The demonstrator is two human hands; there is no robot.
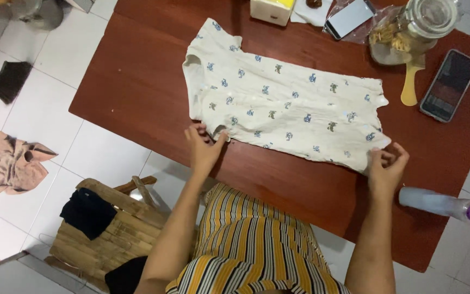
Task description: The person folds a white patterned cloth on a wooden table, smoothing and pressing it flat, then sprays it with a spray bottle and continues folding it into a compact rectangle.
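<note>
I see a small cream garment (286,111) with a scattered blue print lying flat and spread lengthwise across the middle of the dark red wooden table (137,81). My left hand (204,147) rests at the garment's near edge toward its sleeved end, fingers curled and pinching the hem there. My right hand (387,163) sits at the opposite near corner, fingers bent in and gripping the cloth's edge. Far side of the table, from left to right: a pale box (270,11), a phone (349,17) lying on clear plastic, a lidded glass jar (414,30), a yellow wooden comb (410,87) just beside the jar, and a second phone (449,84) near the right edge. A translucent bottle with a purple cap (447,206) lies at the table's near right corner, well apart from the garment. On the tiled floor to my left stand a wooden crate (110,228) holding black cloth, a pinkish rag (9,163), and a dark brush (9,80).
</note>
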